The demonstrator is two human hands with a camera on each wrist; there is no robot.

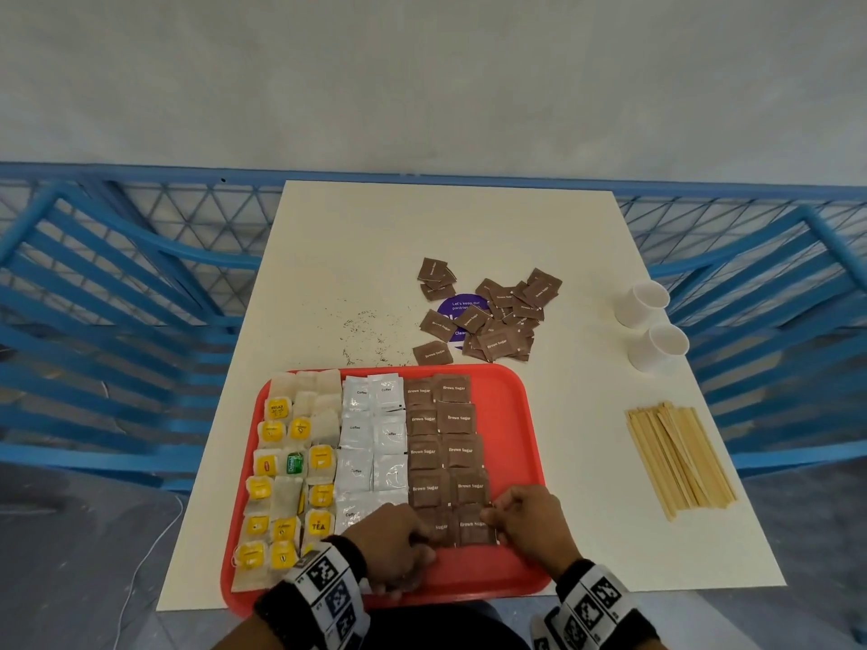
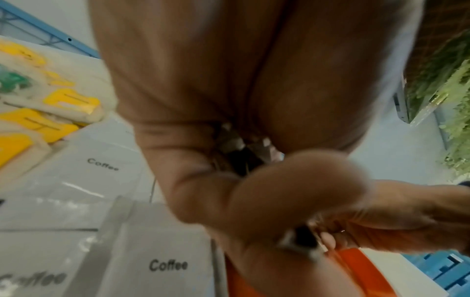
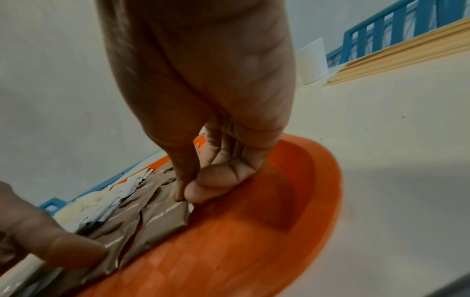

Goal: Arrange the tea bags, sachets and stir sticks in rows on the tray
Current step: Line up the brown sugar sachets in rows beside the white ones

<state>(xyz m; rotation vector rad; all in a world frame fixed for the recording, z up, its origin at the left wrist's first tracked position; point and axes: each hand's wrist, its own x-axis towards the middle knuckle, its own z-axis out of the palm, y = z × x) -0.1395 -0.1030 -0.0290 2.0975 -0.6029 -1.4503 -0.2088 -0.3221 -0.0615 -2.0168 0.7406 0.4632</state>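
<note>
White table (image 1: 375, 255), red tray (image 1: 516, 415): right grip (image 1: 530, 523) pinches brown sugar sachet (image 1: 474, 527); left grip (image 1: 399, 546) curled on neighbouring sachet (image 1: 438, 527)

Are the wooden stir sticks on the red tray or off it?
Off: the wooden stir sticks lie bundled on the white table, right of the red tray.

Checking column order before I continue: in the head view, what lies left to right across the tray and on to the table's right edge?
Tea bags → coffee sachets → brown sugar sachets → bare tray → stir sticks.
</note>
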